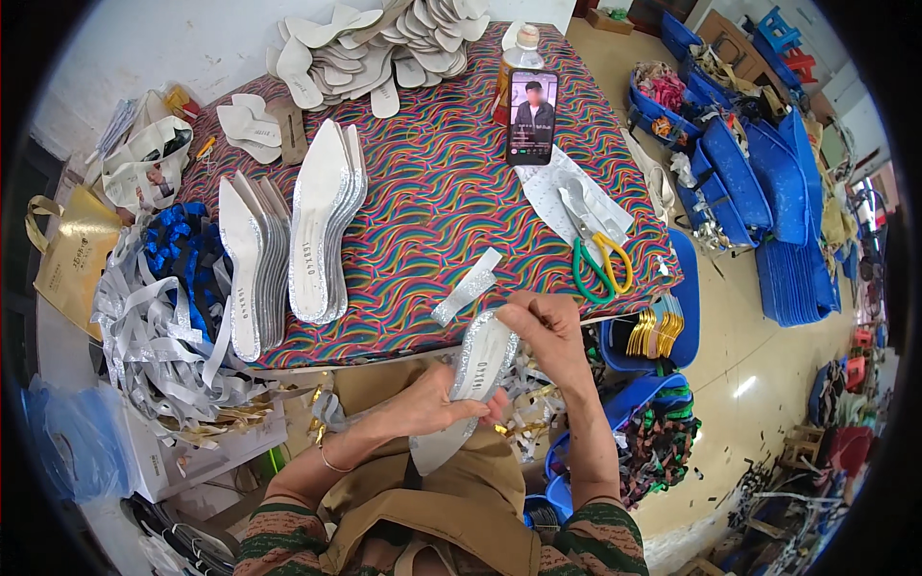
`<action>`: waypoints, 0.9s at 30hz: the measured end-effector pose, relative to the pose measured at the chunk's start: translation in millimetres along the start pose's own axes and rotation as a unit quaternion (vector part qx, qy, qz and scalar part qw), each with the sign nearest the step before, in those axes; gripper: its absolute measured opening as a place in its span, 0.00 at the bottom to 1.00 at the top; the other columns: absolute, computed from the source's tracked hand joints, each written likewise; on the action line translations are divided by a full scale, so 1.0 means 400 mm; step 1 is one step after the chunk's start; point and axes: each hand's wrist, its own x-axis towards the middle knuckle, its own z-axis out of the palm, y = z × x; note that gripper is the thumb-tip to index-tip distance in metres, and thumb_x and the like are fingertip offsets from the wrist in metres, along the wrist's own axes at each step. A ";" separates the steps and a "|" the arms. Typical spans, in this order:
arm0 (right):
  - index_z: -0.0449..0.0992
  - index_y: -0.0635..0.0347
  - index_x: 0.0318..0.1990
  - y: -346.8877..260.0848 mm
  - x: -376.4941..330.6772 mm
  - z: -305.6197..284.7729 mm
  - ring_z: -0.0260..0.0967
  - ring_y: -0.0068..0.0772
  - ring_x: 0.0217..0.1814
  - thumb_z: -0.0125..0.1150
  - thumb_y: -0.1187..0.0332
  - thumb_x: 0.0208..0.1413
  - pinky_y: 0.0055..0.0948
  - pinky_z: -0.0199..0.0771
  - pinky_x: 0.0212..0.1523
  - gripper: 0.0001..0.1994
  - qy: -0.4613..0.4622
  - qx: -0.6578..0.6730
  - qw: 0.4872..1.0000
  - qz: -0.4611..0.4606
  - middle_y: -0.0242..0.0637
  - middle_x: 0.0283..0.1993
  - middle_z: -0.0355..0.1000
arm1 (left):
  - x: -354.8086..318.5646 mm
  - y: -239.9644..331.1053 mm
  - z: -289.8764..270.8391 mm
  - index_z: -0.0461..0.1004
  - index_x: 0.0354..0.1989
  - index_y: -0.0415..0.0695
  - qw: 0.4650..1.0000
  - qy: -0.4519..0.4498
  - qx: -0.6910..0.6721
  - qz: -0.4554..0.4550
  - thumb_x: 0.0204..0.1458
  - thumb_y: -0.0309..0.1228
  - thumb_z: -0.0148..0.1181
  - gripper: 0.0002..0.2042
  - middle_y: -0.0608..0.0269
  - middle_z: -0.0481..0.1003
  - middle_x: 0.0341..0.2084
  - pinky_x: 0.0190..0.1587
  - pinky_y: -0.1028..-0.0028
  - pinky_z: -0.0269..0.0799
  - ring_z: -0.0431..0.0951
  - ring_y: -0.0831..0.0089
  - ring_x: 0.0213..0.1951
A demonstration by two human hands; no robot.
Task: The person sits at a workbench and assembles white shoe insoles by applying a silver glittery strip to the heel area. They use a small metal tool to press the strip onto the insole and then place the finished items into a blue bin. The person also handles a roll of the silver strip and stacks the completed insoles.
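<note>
Table (432, 192): covered in a wavy rainbow-striped cloth, its near edge just beyond the person's lap.
Blue tubs (797, 278): nested and scattered on the floor to the right, several filled with bundled scraps.
Loose pile (413, 38): pale soles heaped at the far end of the table, against the wall.
Ribbon heap (154, 326): silver strips with shiny blue ones among them, left of the table.
Two stacks (322, 230): pale soles with glittery silver rims, standing side by side on the table's near left part.
Held sole (475, 370): pale with a silver glitter rim, tilted between both hands, over the lap at the table's near edge.
Bottle (525, 56): upright behind the phone, partly hidden by it.
Scissors (588, 228): one green handle, one yellow, blades lying on a white sheet (543, 197).
Left hand (423, 396): thumb on the sole's upper face, fingers wrapped beneath, gripping its middle.
Right hand (547, 326): thumb and forefinger pinching the rim at the sole's upper end; whether a strip lies between them, I cannot tell.
Phone (531, 115): propped upright, screen lit, showing a person.
Glitter strip (468, 285): silver, lying near the right hand.
Bracelet (331, 461): thin, around the left wrist.
</note>
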 end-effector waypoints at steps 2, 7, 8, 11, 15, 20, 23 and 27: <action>0.69 0.66 0.25 0.003 0.003 0.006 0.48 0.17 0.22 0.62 0.69 0.61 0.26 0.47 0.22 0.14 0.002 -0.054 0.997 -0.056 0.25 0.19 0.57 | -0.001 -0.018 -0.005 0.74 0.49 0.32 1.000 -0.002 0.027 0.003 0.59 0.22 0.57 0.12 0.53 0.81 0.40 0.45 0.71 0.80 0.83 0.70 0.39; 0.69 0.65 0.24 0.040 -0.007 -0.012 0.51 0.23 0.20 0.63 0.69 0.59 0.28 0.50 0.22 0.14 0.004 -0.133 0.984 -0.116 0.31 0.19 0.56 | -0.007 0.014 0.001 0.72 0.55 0.33 0.997 -0.065 0.047 0.005 0.63 0.29 0.53 0.15 0.53 0.80 0.43 0.54 0.65 0.75 0.81 0.67 0.48; 0.69 0.65 0.24 0.039 -0.010 -0.013 0.52 0.24 0.19 0.63 0.69 0.58 0.29 0.50 0.22 0.14 0.008 -0.130 0.984 -0.119 0.32 0.19 0.56 | -0.008 0.021 -0.005 0.71 0.57 0.34 0.994 -0.091 0.060 0.033 0.66 0.34 0.50 0.18 0.53 0.80 0.45 0.56 0.64 0.74 0.80 0.67 0.49; 0.70 0.64 0.25 0.021 -0.023 -0.009 0.56 0.30 0.18 0.65 0.70 0.56 0.30 0.52 0.21 0.12 -0.016 -0.148 0.980 -0.132 0.34 0.19 0.58 | -0.001 0.014 -0.031 0.67 0.61 0.34 0.983 -0.140 0.006 0.116 0.70 0.48 0.34 0.29 0.51 0.79 0.47 0.59 0.62 0.70 0.78 0.65 0.54; 0.72 0.62 0.25 0.013 -0.047 0.024 0.60 0.36 0.17 0.67 0.72 0.53 0.33 0.55 0.19 0.10 -0.025 -0.223 0.956 -0.191 0.36 0.19 0.60 | -0.003 -0.015 0.011 0.71 0.53 0.32 0.986 0.007 -0.162 0.041 0.68 0.57 0.26 0.37 0.52 0.80 0.37 0.48 0.67 0.76 0.81 0.65 0.42; 0.74 0.63 0.26 0.039 -0.080 0.042 0.63 0.38 0.18 0.67 0.70 0.55 0.32 0.57 0.20 0.10 0.003 -0.263 0.947 -0.182 0.37 0.19 0.62 | -0.006 0.025 0.050 0.76 0.36 0.33 0.980 0.108 -0.167 0.009 0.69 0.56 0.32 0.35 0.54 0.79 0.24 0.31 0.72 0.77 0.80 0.69 0.25; 0.73 0.64 0.29 0.051 -0.077 0.057 0.61 0.38 0.17 0.68 0.78 0.47 0.35 0.56 0.18 0.07 0.026 -0.226 0.954 -0.194 0.37 0.20 0.60 | -0.011 0.037 0.054 0.76 0.35 0.33 0.978 0.133 -0.162 0.014 0.70 0.52 0.35 0.32 0.54 0.78 0.23 0.29 0.73 0.76 0.80 0.69 0.23; 0.74 0.64 0.30 0.053 -0.074 0.082 0.61 0.35 0.17 0.69 0.78 0.49 0.30 0.59 0.19 0.07 0.051 -0.186 0.970 -0.148 0.37 0.21 0.63 | -0.012 0.043 0.062 0.77 0.34 0.34 0.967 0.185 -0.170 0.036 0.70 0.50 0.37 0.30 0.56 0.78 0.23 0.28 0.75 0.75 0.79 0.73 0.23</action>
